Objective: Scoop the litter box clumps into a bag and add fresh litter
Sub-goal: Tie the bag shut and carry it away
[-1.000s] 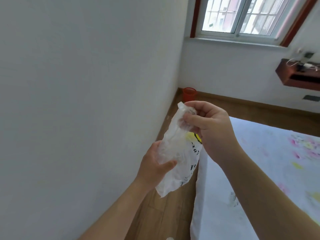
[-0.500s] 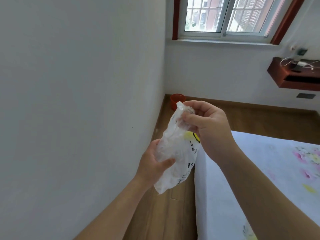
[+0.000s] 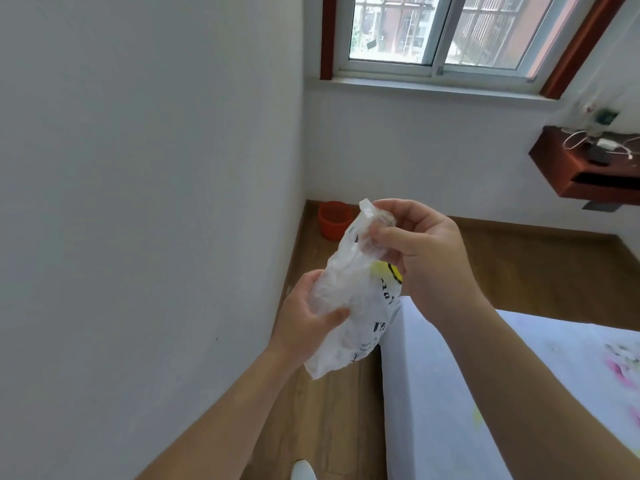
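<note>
the crumpled white plastic bag with black and yellow print [image 3: 349, 306] is gripped mid-body by the left hand [image 3: 304, 327], fingers curled round it, and pinched at its top edge by the right hand [image 3: 426, 251], likely so the mouth can be rubbed open. beyond, a small orange plastic bucket [image 3: 334, 220] is set by the wall [image 3: 138, 168]; no litter box is seen.

White painted walls [image 3: 138, 202] are met by a wood-plank floor [image 3: 519, 265]. Daylight is admitted through a white-framed window [image 3: 440, 32]. A red-brown wall-mounted shelf [image 3: 581, 174], an orange plastic bucket [image 3: 334, 220] in the corner and a white floral-sheeted bed [image 3: 450, 393] are recorded.
</note>
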`<act>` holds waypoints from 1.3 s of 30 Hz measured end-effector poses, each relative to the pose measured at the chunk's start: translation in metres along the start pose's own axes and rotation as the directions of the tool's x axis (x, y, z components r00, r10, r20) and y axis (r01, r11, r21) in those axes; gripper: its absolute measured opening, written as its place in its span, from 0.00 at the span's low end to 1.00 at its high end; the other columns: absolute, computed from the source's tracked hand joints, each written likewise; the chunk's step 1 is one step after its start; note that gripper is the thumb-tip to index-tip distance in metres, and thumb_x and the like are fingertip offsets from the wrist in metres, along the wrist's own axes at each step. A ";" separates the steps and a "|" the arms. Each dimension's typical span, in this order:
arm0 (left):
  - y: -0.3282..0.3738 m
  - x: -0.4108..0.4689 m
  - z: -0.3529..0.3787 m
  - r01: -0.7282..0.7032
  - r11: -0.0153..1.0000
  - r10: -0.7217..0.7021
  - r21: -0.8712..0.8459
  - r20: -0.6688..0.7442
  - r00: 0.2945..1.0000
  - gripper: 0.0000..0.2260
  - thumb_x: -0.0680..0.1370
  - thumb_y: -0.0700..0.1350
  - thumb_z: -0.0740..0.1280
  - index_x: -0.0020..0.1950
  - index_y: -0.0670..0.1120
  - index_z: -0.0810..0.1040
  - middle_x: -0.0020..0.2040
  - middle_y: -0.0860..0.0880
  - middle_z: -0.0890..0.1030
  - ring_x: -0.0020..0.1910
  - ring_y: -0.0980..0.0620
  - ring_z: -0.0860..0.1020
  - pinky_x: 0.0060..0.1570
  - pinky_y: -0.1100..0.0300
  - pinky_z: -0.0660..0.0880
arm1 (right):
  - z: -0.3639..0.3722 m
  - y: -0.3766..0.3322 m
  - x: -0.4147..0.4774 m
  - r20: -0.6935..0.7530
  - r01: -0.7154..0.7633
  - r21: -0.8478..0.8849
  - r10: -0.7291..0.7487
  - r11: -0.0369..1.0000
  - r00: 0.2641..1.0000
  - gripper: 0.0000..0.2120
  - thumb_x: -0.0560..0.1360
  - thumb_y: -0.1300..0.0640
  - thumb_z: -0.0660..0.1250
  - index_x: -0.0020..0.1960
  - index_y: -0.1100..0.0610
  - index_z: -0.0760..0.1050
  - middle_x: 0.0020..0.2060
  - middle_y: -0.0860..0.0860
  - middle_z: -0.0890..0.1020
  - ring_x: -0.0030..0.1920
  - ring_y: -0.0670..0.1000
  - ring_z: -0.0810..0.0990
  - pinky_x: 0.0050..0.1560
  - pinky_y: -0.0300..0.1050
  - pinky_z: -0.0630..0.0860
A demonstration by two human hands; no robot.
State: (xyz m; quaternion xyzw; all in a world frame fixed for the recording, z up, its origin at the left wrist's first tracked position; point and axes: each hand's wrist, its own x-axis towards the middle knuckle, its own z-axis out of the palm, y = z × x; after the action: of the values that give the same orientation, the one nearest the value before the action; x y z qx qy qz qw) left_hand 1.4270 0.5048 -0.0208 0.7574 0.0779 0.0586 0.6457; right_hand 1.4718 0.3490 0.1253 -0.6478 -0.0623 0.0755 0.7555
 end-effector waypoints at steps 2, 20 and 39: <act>0.003 0.043 0.002 -0.009 1.000 0.009 0.017 0.029 1.000 0.23 0.70 0.47 0.79 0.56 0.63 0.71 0.53 0.59 0.80 0.51 0.65 0.79 0.45 0.68 0.78 | -0.003 -0.001 0.040 -0.025 0.004 -0.004 -0.005 1.000 1.000 0.11 0.72 0.70 0.70 0.52 0.60 0.82 0.45 0.62 0.84 0.45 0.61 0.84 0.53 0.60 0.81; 0.005 0.420 0.061 0.086 0.994 -0.088 0.066 0.026 0.996 0.23 0.67 0.54 0.78 0.59 0.63 0.73 0.56 0.54 0.81 0.54 0.51 0.82 0.49 0.50 0.83 | -0.075 0.015 0.431 0.012 -0.085 0.031 0.084 0.996 0.996 0.11 0.72 0.71 0.69 0.52 0.60 0.82 0.43 0.56 0.84 0.45 0.57 0.84 0.53 0.57 0.81; -0.038 0.795 0.041 0.199 0.973 -0.196 0.115 -0.032 0.980 0.22 0.69 0.53 0.78 0.57 0.64 0.71 0.54 0.59 0.79 0.53 0.59 0.79 0.45 0.65 0.77 | -0.046 0.066 0.828 0.094 -0.202 -0.028 0.204 0.979 0.974 0.12 0.72 0.73 0.68 0.52 0.62 0.81 0.41 0.56 0.83 0.43 0.55 0.83 0.49 0.52 0.82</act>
State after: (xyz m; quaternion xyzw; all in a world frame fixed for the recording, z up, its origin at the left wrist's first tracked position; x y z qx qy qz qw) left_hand 2.2128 0.6250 -0.0743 0.7819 0.1627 -0.0030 0.6018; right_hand 2.2902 0.4755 0.0496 -0.6533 -0.0330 0.1831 0.7339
